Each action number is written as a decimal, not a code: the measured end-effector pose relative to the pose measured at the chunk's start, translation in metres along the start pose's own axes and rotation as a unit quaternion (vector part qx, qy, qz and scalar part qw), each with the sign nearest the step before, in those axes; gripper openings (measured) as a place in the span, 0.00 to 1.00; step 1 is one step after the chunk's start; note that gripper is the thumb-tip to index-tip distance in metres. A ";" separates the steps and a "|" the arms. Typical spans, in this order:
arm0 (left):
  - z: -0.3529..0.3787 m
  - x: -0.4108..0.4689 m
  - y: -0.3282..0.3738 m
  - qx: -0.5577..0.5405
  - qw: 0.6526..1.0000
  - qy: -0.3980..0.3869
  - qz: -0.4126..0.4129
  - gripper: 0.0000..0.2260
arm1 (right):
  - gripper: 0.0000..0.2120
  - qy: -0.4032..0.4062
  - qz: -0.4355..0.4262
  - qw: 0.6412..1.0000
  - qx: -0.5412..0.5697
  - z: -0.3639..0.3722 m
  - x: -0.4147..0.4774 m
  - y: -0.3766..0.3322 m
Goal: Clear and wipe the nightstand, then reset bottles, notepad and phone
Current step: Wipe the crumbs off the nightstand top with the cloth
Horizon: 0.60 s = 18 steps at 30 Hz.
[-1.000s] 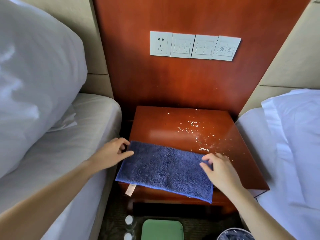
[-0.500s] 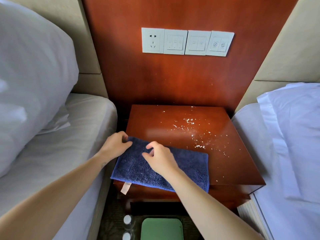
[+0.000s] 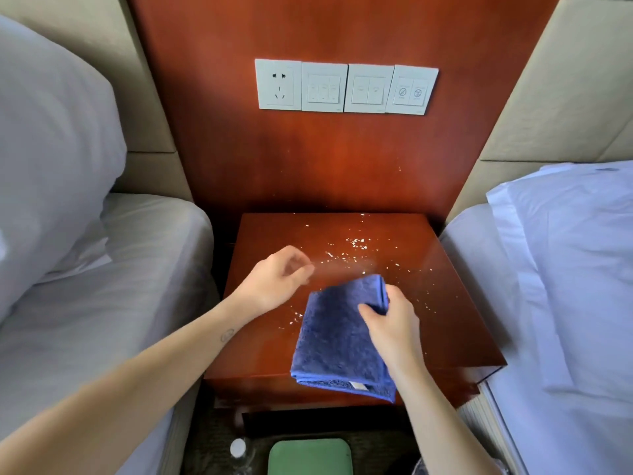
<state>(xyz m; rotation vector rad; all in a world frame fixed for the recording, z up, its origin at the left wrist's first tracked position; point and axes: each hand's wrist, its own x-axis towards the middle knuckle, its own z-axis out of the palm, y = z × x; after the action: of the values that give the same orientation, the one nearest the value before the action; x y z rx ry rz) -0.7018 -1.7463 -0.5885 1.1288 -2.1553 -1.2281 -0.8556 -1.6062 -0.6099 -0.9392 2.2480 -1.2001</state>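
Cloth [image 3: 337, 341], folded, lies at the nightstand's [image 3: 455, 323] front edge, long axis front to back. Right hand [image 3: 390, 325] pinches its far right corner; left hand [image 3: 277, 281] hovers loosely curled, empty. Crumbs [image 3: 356, 243] lie beyond the cloth, toward the back, nearer the right hand.

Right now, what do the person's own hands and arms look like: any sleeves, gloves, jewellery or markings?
Both arms are bare up to the picture's edge: no sleeves. The left hand and right hand wear no gloves, and no rings or watch show. The left forearm bears one small dark mark, perhaps a tattoo, too small to read.
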 end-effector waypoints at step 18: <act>0.004 0.000 -0.115 0.274 0.946 0.146 -0.093 0.27 | 0.26 -0.161 -0.164 0.932 -0.281 -0.005 0.007 0.027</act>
<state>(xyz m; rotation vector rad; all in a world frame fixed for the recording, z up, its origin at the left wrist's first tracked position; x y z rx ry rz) -0.6536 -1.7770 -0.6886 1.6505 -2.2480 -0.4731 -0.8734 -1.5980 -0.6306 -1.6467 2.2428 -0.4452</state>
